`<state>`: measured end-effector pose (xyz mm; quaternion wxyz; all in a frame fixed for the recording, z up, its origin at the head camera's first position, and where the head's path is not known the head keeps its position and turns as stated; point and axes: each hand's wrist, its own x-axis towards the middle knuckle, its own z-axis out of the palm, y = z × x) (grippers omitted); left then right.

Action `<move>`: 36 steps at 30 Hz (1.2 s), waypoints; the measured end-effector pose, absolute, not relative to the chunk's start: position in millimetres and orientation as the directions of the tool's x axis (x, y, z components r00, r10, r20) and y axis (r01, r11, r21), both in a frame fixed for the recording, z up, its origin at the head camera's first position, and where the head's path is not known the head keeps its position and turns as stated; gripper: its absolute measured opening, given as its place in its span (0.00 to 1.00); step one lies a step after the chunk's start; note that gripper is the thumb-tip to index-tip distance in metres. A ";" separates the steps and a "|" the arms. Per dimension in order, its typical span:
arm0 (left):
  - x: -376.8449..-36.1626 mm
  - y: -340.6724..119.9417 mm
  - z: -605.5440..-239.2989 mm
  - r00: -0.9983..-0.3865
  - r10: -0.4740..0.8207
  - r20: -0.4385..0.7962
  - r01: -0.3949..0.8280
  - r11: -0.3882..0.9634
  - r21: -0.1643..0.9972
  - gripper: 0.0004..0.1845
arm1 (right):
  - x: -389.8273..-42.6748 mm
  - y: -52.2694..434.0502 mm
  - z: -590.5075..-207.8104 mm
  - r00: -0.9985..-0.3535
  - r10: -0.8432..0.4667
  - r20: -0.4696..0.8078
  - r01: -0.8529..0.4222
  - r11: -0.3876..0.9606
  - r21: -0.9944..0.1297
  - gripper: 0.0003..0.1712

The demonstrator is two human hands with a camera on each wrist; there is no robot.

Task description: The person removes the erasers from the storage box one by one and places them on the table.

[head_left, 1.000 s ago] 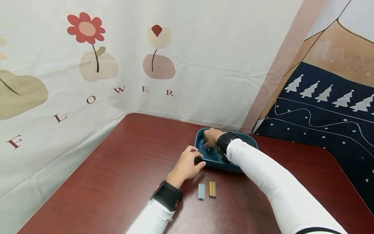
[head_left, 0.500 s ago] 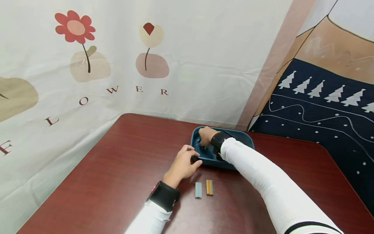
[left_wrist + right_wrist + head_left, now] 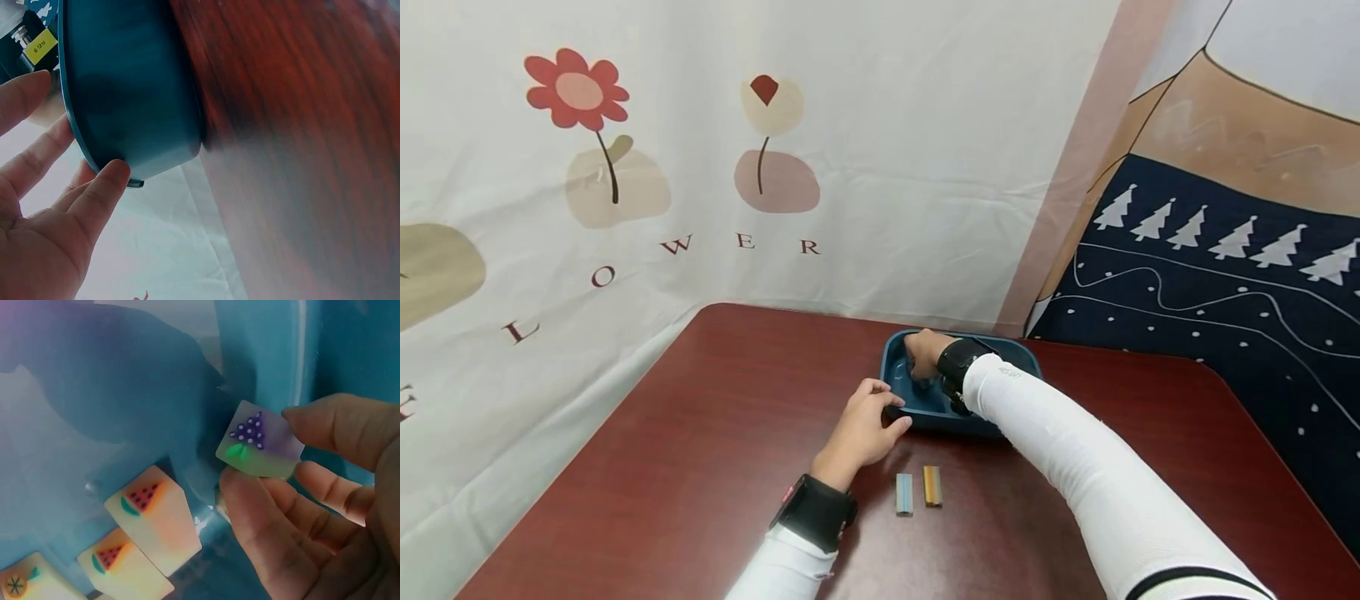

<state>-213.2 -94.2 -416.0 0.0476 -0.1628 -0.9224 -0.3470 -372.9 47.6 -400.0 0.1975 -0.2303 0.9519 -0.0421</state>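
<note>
Grape block (image 3: 253, 445): pinched between the right hand's (image 3: 927, 352) thumb and fingers, inside the blue tray (image 3: 951, 423).
Left hand (image 3: 859, 427): fingers spread apart, placed at the tray's rim.
Watermelon blocks (image 3: 159, 519): two, laid together in the tray.
Bench (image 3: 760, 417): pale-blue block (image 3: 904, 495) and yellow block (image 3: 932, 487) set side by side.

Purple-grape-patterned pale block (image 3: 261, 442), blue tray (image 3: 131, 94)

I am seeing soft, bright light in the head view, with the bench (image 3: 700, 442) shining near the bottom. The left wrist view is looking dim and foggy; in the right one, a big dark patch is crossing the shiny tray (image 3: 150, 428).
</note>
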 end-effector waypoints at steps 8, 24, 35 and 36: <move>-210.6 -92.9 -414.6 -0.945 0.259 0.201 0.328 0.718 0.614 0.15 | -359.7 51.3 -383.4 -0.804 -0.484 -0.347 -0.453 0.875 -0.170 0.09; -210.1 -91.5 -416.7 -0.945 0.264 0.190 0.324 0.698 0.639 0.16 | -347.5 66.2 -363.6 -0.797 -0.547 -0.254 -0.506 0.836 -0.213 0.07; -209.6 -93.9 -416.4 -0.939 0.267 0.216 0.343 0.703 0.623 0.15 | -321.4 85.0 -345.4 -0.817 -0.568 -0.096 -0.500 0.781 -0.374 0.11; -209.5 -93.8 -416.5 -0.941 0.266 0.211 0.339 0.703 0.625 0.15 | -319.6 87.3 -344.8 -0.815 -0.573 -0.088 -0.503 0.775 -0.383 0.12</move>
